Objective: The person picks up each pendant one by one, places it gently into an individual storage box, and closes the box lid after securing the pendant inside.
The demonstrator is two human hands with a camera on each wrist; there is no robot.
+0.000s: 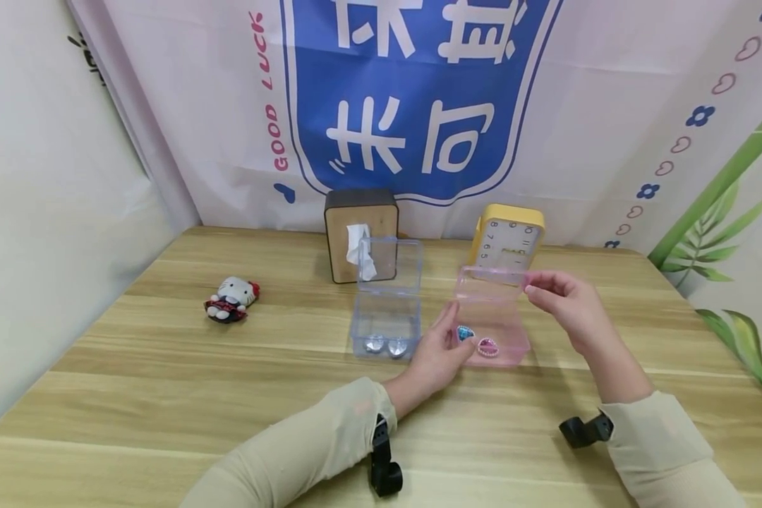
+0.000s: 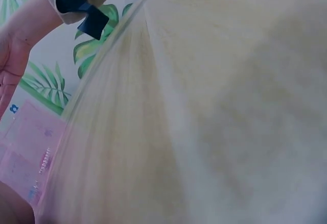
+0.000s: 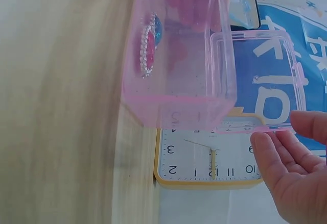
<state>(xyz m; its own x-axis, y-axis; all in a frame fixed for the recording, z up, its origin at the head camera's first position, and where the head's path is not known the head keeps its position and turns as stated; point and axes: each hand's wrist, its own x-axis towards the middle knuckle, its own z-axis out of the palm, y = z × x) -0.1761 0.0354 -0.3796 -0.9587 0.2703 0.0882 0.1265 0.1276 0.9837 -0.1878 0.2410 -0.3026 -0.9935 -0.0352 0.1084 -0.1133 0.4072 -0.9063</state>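
A clear pink plastic box (image 1: 511, 339) stands on the table with its hinged lid (image 1: 490, 283) raised. Inside lie a blue gem (image 1: 466, 334) and a pink gem (image 1: 488, 347), each edged in small silvery beads. My left hand (image 1: 437, 354) grips the box at its left side, thumb towards the front. At the lid's right edge, my right hand (image 1: 568, 310) pinches the rim between thumb and fingers, seen closely in the right wrist view. To the left is a clear blue box (image 1: 387, 317), lid up, holding two round silvery pieces (image 1: 385, 346).
Behind the boxes stand a wood-faced tissue box (image 1: 343, 243) and a yellow clock (image 1: 511, 240). A small plush cat doll (image 1: 231, 300) sits at the left on the wooden table (image 1: 241, 409). A printed cloth (image 1: 609, 106) hangs along the back edge.
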